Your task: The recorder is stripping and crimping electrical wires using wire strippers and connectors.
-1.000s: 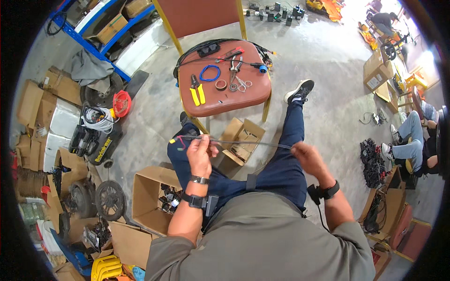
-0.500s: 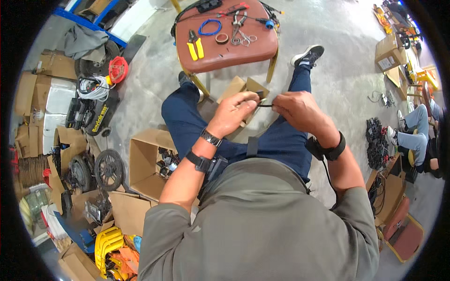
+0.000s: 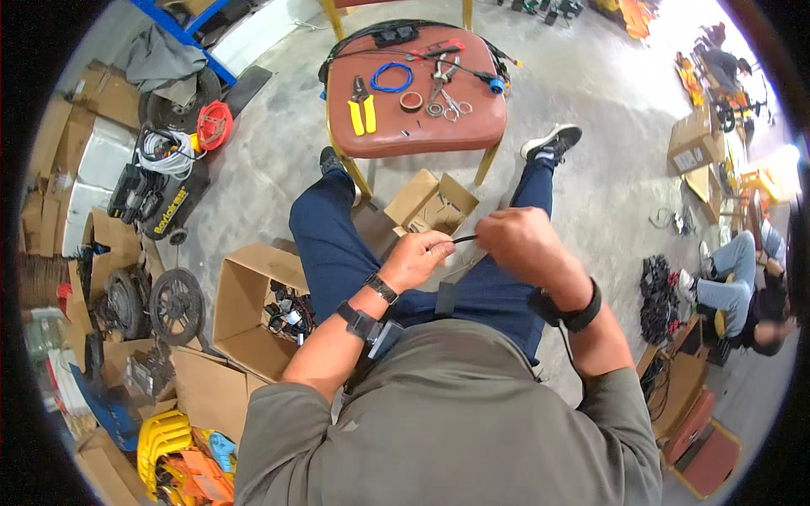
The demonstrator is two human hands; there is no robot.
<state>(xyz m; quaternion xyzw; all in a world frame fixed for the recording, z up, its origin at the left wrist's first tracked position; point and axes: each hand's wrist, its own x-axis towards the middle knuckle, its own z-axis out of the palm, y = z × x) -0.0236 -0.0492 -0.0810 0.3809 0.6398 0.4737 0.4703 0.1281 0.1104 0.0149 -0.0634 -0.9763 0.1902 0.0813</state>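
A short stretch of black cable (image 3: 465,239) runs between my two hands over my lap. The fingers and thumb of my left hand (image 3: 419,258) pinch one end of it. My right hand (image 3: 525,246), a little blurred, is closed on the other end, its fingertips partly hidden. Just beyond the hands, a small open cardboard box (image 3: 407,203) sits on the floor between my feet, with small bits inside. Farther off, a brown chair seat (image 3: 371,80) carries yellow-handled wire strippers (image 3: 362,107), a blue wire coil (image 3: 391,77), a tape roll (image 3: 411,102), scissors (image 3: 456,107) and red-handled pliers (image 3: 435,51).
By my left leg stands a larger open cardboard box (image 3: 240,304) with cables and parts. Wheels (image 3: 176,305) and more boxes crowd the left side. At the right, bundled black cables (image 3: 658,289) lie on the floor near a seated person (image 3: 732,274).
Both hands have come closer to my body, still holding the cable. The small cardboard box, partly covered before, now shows beyond them. The whole view has shifted, with the chair lower in it.
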